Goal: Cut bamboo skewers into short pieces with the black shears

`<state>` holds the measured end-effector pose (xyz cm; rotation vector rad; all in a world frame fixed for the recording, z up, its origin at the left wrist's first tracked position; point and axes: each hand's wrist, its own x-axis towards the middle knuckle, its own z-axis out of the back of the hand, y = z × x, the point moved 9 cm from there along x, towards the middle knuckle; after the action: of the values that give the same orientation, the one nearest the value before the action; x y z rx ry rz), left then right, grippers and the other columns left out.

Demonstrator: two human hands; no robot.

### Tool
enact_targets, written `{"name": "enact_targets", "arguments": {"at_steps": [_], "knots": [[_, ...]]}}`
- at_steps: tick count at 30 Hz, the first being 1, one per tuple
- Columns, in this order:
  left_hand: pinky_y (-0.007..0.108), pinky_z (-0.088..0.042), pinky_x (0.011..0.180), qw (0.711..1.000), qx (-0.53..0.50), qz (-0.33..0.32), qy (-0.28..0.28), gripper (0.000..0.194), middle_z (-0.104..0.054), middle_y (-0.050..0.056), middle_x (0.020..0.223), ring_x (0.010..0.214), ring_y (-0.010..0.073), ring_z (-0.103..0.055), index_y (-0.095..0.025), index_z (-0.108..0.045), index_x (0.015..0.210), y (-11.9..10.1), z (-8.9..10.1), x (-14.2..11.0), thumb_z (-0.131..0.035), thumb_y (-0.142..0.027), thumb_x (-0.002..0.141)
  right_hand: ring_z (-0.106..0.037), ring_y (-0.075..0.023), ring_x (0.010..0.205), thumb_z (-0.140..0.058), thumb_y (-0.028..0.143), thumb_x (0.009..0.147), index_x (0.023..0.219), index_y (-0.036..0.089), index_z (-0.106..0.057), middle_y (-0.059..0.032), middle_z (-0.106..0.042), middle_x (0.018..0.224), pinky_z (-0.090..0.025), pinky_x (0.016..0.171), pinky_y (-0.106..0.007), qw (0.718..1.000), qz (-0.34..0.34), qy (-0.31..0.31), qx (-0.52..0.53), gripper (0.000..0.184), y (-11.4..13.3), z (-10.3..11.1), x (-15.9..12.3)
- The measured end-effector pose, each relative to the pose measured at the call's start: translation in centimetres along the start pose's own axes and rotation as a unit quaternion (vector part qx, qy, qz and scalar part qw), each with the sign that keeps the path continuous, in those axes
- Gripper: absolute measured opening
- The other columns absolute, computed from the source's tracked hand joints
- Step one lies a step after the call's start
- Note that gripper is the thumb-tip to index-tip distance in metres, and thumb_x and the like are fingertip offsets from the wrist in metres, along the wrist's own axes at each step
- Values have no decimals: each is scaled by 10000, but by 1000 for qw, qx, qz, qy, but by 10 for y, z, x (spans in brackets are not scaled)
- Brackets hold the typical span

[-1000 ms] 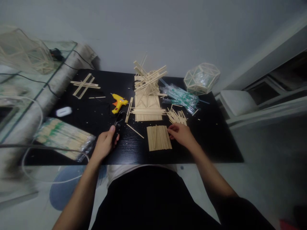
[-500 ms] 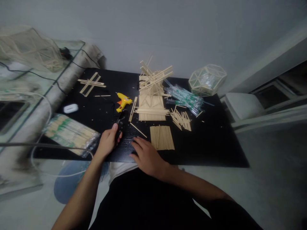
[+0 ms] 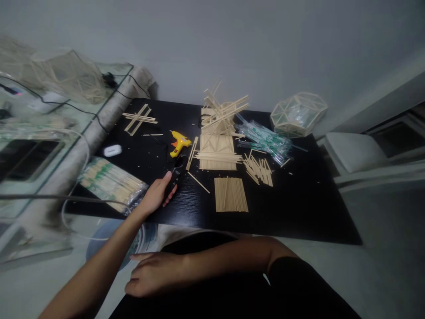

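Note:
My left hand [image 3: 158, 193] is closed around a slim black hand tool [image 3: 175, 172] at the table's left front. The tool's exact kind is too dark to make out. A yellow hot glue gun [image 3: 179, 143] lies just beyond its tip. Below the table edge, in front of my body, my right hand [image 3: 156, 273] points left with its index finger stretched out and the other fingers loosely bent. Nothing shows in it. Beneath it to the left is a blue-grey bin [image 3: 102, 237], partly covered by my left forearm.
On the black table [image 3: 299, 208] are a flat stick panel [image 3: 231, 195], loose short sticks [image 3: 259, 169], a windmill-like stick model [image 3: 219, 133], a crossed stick frame [image 3: 140, 119] and bagged sticks [image 3: 113, 184]. A white cable [image 3: 64, 217] hangs at the left. A stick polyhedron [image 3: 297, 114] stands at back right.
My right hand has left the tabletop beside the stick panel and moved down and left, below the table edge. My left hand keeps the black tool. The view has shifted slightly left.

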<state>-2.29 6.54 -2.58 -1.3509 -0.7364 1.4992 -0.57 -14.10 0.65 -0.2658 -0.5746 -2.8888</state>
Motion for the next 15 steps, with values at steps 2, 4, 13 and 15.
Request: {"name": "enact_targets", "arguments": {"at_steps": [2, 4, 13, 15], "knots": [[231, -341, 356, 1000, -4, -1, -4, 741, -468, -3, 466, 380, 118, -438, -195, -571, 593, 1, 0, 0, -364, -844, 884, -684, -146, 870, -551, 156, 1006, 948, 223, -692, 21, -759, 940, -555, 884, -261, 1000, -24, -6, 16, 167, -8, 5, -8], [229, -321, 345, 999, -29, -5, -14, 741, -464, -4, 458, 368, 112, -424, -192, -571, 599, 3, 1, 0, -372, -848, 880, -665, -161, 906, -554, 187, 1012, 946, 213, -681, -3, -751, 973, -553, 772, -250, 995, -90, -38, 22, 145, -21, 12, -20], [186, -221, 307, 961, -271, 3, -43, 701, -345, -56, 459, 330, 66, -287, -214, -441, 594, 2, 11, 4, -351, -847, 882, -463, -335, 1446, -530, 258, 1019, 1366, 32, -598, -254, -542, 1521, -387, 1210, -495, 920, -359, -154, -34, 420, -64, 39, -65], [181, -216, 306, 963, -267, 18, -29, 697, -348, -58, 454, 325, 62, -284, -213, -438, 603, 4, 8, 6, -360, -845, 887, -514, -270, 1427, -575, 307, 1019, 1340, 122, -640, -171, -584, 1519, -386, 1217, -428, 959, -265, -99, 2, 376, -52, 26, -46]]}}
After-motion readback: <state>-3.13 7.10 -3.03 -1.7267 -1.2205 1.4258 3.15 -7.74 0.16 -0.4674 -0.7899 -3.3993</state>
